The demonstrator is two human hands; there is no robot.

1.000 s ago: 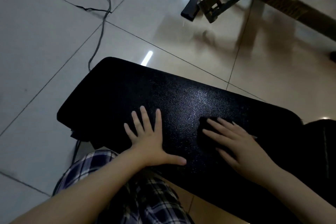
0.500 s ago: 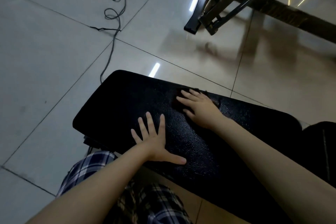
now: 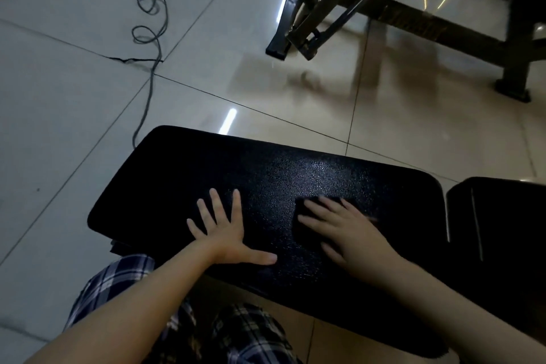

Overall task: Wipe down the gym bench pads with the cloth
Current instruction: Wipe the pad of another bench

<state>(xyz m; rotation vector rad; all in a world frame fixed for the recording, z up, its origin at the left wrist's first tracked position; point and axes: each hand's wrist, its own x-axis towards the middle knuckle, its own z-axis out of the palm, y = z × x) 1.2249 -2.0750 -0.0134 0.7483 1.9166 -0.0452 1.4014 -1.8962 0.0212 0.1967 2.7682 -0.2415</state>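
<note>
- Your right hand (image 3: 351, 233), fingers straight, presses the cloth (image 3: 304, 235) onto the long pad (image 3: 295, 174).
- Your left hand (image 3: 224, 233) lies flat on that pad, grasping nothing.
- Judgement: wiping is mid-way; the second pad (image 3: 496, 216), right of the long pad, likely remains.

A gym room, it seems — a black, grainy bench pad (image 3: 266, 180) with a second pad (image 3: 496, 216) beside it, and an angled steel frame (image 3: 325, 3) on flat feet behind. The glossy tiled floor (image 3: 74, 127) mirrors strip lights — a loose cable (image 3: 150, 77) trails across it.
</note>
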